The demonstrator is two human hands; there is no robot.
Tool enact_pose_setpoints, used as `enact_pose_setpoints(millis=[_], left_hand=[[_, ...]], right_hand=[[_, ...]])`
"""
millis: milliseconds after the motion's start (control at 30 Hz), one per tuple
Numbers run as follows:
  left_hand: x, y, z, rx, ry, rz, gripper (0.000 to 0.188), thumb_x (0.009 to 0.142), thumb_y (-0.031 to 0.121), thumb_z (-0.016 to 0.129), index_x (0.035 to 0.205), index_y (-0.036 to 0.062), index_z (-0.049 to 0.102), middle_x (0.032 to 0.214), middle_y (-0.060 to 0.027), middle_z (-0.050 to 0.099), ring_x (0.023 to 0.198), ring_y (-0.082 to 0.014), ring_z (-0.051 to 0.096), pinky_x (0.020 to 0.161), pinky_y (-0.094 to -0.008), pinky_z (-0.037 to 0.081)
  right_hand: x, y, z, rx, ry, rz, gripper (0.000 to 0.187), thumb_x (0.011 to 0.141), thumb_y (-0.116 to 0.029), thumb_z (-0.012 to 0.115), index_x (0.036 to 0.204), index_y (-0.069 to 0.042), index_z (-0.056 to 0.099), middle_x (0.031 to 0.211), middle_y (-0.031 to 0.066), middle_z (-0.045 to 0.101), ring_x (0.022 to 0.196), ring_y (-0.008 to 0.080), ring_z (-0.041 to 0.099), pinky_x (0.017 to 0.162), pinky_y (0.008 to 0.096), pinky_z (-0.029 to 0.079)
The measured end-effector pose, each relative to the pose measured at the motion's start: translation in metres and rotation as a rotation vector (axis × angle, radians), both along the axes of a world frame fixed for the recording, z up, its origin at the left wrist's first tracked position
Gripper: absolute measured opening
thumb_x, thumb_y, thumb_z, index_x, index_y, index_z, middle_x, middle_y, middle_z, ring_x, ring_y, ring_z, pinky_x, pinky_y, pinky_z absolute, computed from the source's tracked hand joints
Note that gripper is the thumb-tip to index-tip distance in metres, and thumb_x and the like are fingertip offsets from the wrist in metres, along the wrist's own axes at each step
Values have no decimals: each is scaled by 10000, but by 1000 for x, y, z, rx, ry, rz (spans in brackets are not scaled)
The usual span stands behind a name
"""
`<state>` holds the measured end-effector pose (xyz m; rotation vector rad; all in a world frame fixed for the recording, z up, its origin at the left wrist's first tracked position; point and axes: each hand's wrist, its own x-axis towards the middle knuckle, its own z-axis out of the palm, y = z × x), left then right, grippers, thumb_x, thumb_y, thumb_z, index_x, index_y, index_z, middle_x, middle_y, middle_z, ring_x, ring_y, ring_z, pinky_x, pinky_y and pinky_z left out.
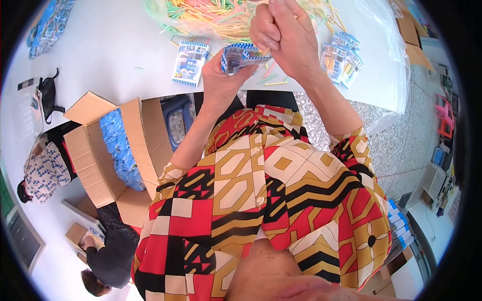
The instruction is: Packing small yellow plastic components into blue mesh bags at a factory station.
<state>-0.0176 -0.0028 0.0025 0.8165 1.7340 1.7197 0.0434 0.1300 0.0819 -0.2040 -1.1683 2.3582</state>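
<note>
The left hand grips a blue-and-white plastic packet above the white counter's near edge. Just beyond, the right hand is curled; its contents cannot be told. The packet's long visible side runs roughly left to right.

A white table bears bagged straws, loose straws and blue-white packets.

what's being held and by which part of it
The left hand holds a blue packet around its near side; whether the right hand holds anything can't be told.
</note>
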Motion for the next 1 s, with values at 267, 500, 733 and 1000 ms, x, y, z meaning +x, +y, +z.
enact_pose_setpoints(millis=[267, 500, 733, 1000], left_hand=[[-2, 1, -4, 89, -64, -21, 230, 744, 31, 729, 951, 7, 631, 834, -6, 662, 743, -55, 576, 681, -223, 467], [-5, 0, -4, 105, -185, -16, 218, 734, 42, 735, 924, 6, 635, 842, -13, 659, 758, -58, 584, 685, -215, 472], [0, -1, -2, 53, -141, -52, 220, 738, 49, 735, 929, 6, 635, 837, -16, 658, 750, -63, 579, 686, -220, 471], [0, 1, -1, 8, 42, 3, 236, 740, 65, 734, 946, 16, 630, 804, -14, 662, 708, -62, 575, 656, -232, 465]], right_hand=[[7, 7, 5, 347, -96, 137, 335, 1015, -245, 284, 1132, -8, 490, 539, 7, 461, 565, 132, 541, 589, 251, 454], [7, 9, 5, 513, -67, 162, 381, 1010, -252, 293, 1220, 21, 455, 599, 24, 540, 784, 200, 625, 873, 354, 440], [-10, 17, -11, 760, 229, 98, 383, 1008, -254, 302, 1224, 22, 458, 725, 55, 614, 896, 202, 610, 930, 365, 407], [-12, 21, -16, 856, 453, 128, 375, 1006, -254, 316, 1201, 23, 477, 832, 79, 646, 915, 182, 594, 920, 330, 409]])
